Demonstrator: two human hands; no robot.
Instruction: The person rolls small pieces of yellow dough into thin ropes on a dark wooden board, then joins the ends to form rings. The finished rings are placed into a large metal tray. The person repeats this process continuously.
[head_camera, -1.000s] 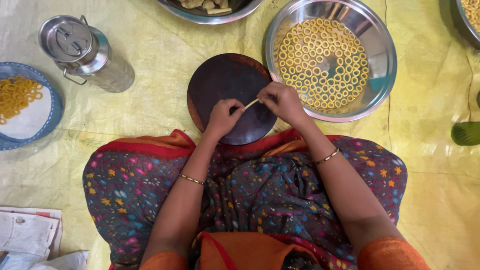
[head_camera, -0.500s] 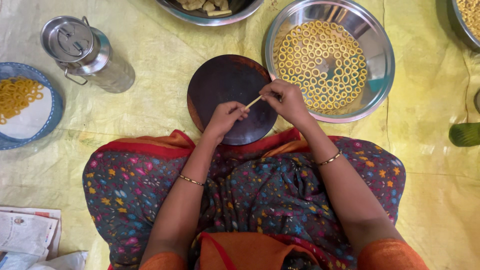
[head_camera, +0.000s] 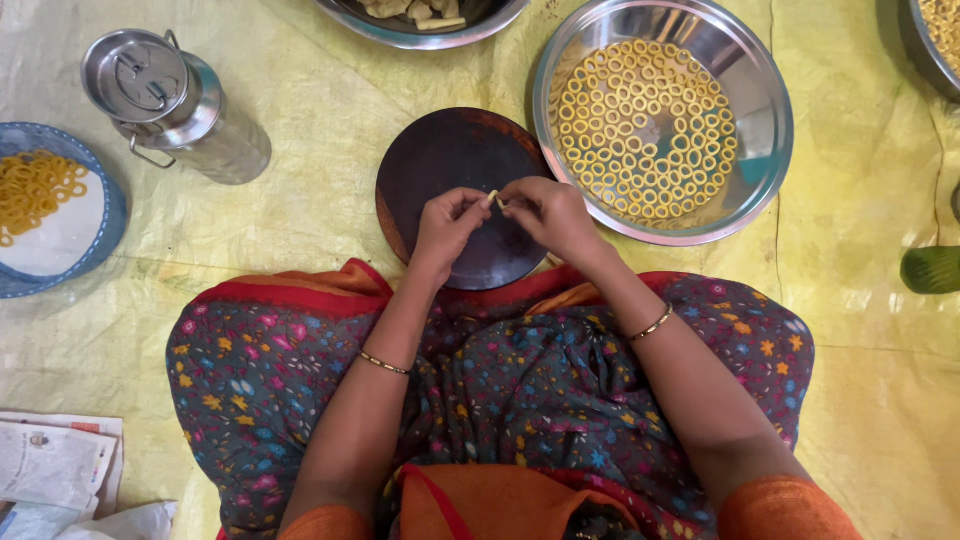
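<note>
My left hand (head_camera: 446, 225) and my right hand (head_camera: 552, 215) meet over a round dark wooden board (head_camera: 440, 160), pinching a small pale piece of dough (head_camera: 493, 199) between their fingertips. Most of the dough is hidden by my fingers. Just right of the board stands a large steel bowl (head_camera: 765, 150) filled with several small pale dough rings (head_camera: 645, 130) laid in a flat layer. My lap, in a flowered cloth, is below my hands.
A lidded steel can (head_camera: 165, 100) lies at the upper left. A blue-rimmed plate (head_camera: 105, 235) with yellow rings sits at the left edge. Another steel bowl (head_camera: 420, 30) holds dough pieces at the top. Newspaper (head_camera: 50, 465) lies at the lower left; a green object (head_camera: 930, 268) at the right.
The thin dough strip that was stretched between my hands is now drawn together; my hands have closed in on each other over the board.
</note>
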